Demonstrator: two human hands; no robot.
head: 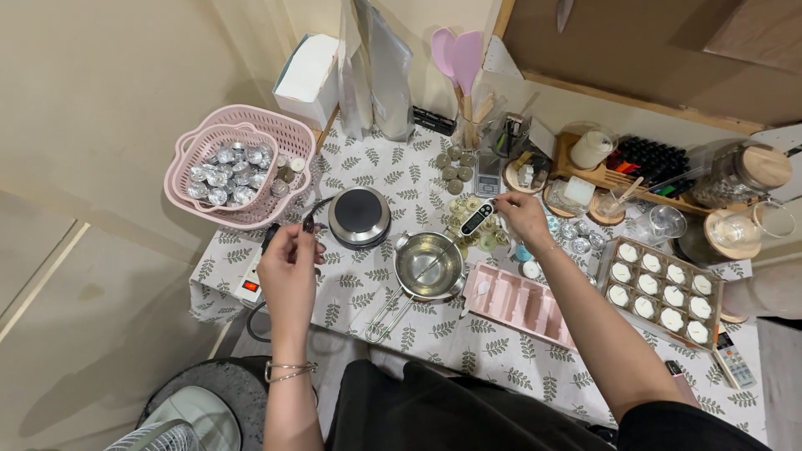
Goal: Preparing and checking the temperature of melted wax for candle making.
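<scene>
Black cable [317,209] end vanishes in left hand [288,267] grip; right hand [522,213] pinches thermometer [477,218].

Your pot [428,266] sits right of the hot plate [359,215], mould [518,302] further right, baskets [242,167] (nested) far left, tray [662,288] far right.
</scene>
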